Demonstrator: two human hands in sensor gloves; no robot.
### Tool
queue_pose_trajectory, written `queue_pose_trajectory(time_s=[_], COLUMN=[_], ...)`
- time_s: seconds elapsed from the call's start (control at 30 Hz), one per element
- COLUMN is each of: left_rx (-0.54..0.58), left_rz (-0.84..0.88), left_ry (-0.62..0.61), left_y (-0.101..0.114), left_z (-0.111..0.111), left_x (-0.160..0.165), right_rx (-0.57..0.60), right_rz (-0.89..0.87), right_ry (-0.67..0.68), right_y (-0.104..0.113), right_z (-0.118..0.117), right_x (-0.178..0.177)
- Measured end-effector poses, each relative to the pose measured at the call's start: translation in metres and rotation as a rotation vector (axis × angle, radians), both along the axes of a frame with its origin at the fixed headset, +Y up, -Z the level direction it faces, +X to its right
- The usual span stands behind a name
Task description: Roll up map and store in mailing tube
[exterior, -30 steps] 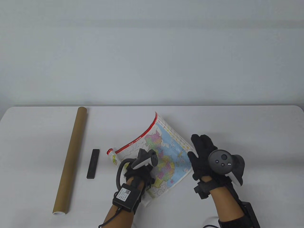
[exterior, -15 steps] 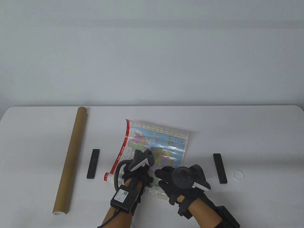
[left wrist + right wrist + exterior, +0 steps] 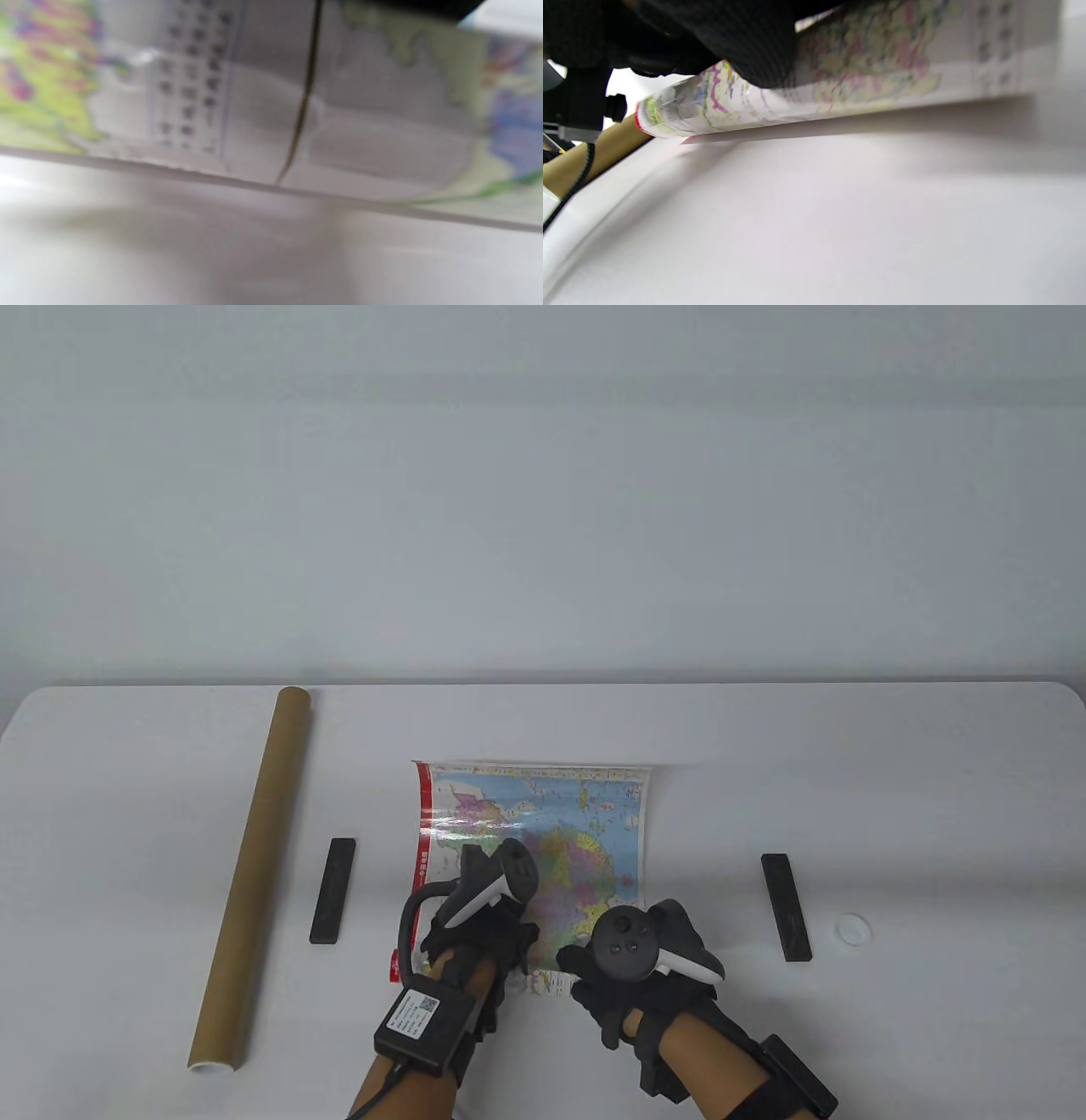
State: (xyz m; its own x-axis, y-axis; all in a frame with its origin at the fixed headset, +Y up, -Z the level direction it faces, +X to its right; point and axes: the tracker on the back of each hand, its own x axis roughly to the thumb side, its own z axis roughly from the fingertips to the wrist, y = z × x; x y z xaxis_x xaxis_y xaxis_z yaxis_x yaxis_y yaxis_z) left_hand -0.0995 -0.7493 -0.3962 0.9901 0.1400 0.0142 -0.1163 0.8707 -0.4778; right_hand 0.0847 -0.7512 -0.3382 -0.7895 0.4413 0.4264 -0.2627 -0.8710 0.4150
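The colourful map [image 3: 543,814] lies in the middle of the table, its far part flat and its near edge curled into a roll. My left hand [image 3: 475,937] grips the roll's left part. My right hand [image 3: 615,984] presses on the roll's right part. In the right wrist view, gloved fingers [image 3: 746,46] lie over the rolled map [image 3: 865,80]. The left wrist view shows the map [image 3: 254,106] close up and blurred. The brown mailing tube [image 3: 250,874] lies lengthwise at the table's left, apart from both hands, and also shows in the right wrist view [image 3: 594,156].
A black bar [image 3: 333,891] lies between the tube and the map. A second black bar [image 3: 786,906] lies to the right of the map, with a white round cap [image 3: 852,929] beside it. The table's front edge is close behind my hands.
The map has swung round from a slant to lie square to the table edge. My right hand came down from its right edge to the near roll. The right black bar and cap came into sight.
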Motion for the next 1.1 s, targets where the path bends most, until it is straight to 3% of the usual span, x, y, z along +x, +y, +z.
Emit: queue_pose_trajectory(time_s=[0.27, 0.6, 0.87, 1.1], left_rx=[0.086, 0.404, 0.476, 0.472], left_rz=[0.118, 0.054, 0.012, 0.001], left_ry=[-0.164, -0.276, -0.276, -0.27], left_y=[0.041, 0.047, 0.046, 0.047], left_z=[0.038, 0.061, 0.068, 0.068], left_x=[-0.007, 0.006, 0.015, 0.02], right_rx=[0.09, 0.28, 0.539, 0.574], right_rz=[-0.088, -0.14, 0.191, 0.279], right_ry=[-0.079, -0.092, -0.076, -0.094], right_y=[0.016, 0.043, 0.048, 0.05], right_z=[-0.005, 0.005, 0.018, 0.018], right_x=[0.017, 0.03, 0.014, 0.01])
